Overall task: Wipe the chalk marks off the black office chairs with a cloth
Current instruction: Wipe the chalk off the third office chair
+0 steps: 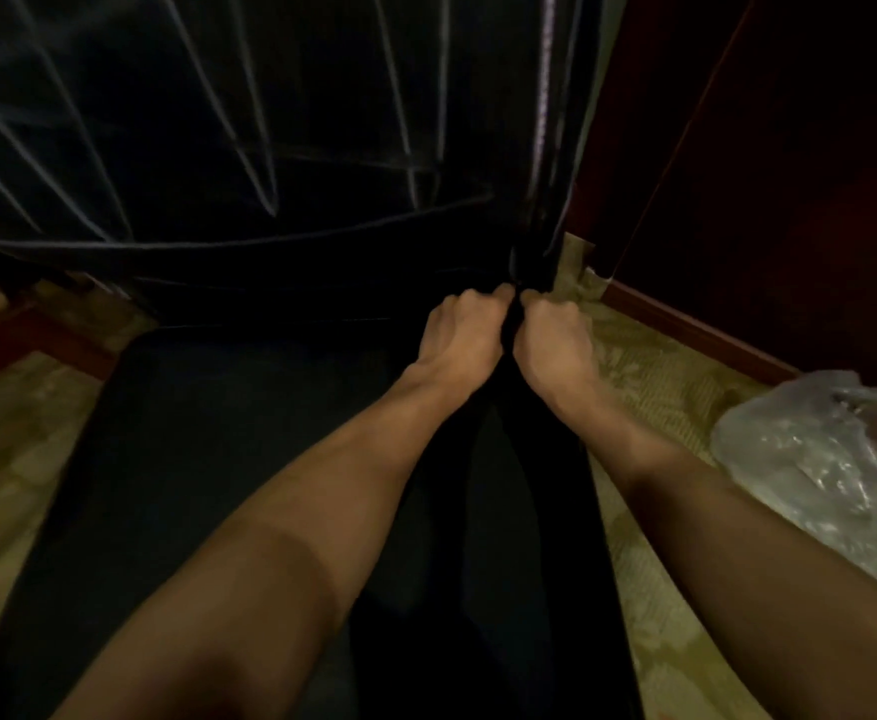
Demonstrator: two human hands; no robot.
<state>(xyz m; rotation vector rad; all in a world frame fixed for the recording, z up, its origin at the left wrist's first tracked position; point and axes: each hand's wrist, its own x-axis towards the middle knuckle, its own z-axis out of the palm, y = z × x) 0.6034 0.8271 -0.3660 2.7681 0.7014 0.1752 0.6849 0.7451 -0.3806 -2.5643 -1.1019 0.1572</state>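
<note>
Both fists curled tight, side by side: my left hand (460, 332) & right hand (556, 335) pinch smth dark between them at the chair (218, 459) seat's back-right corner. Prob the cloth, but can't tell, too dark. I'd guess I'm bunching it to get a firm wiping pad. Chalk marks (249, 163) streak the backrest just above, unwiped. Plastic bag (815, 459) on carpet to the right, wooden wall panel (789, 174) close behind; tight corner.

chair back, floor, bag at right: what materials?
Chair back: looks like smooth black leather or vinyl, judging by its sheen and how pale chalk lines sit on top. Floor: patterned carpet, matte and woven-looking. Bag: thin clear plastic film, crinkled with glossy highlights.
</note>
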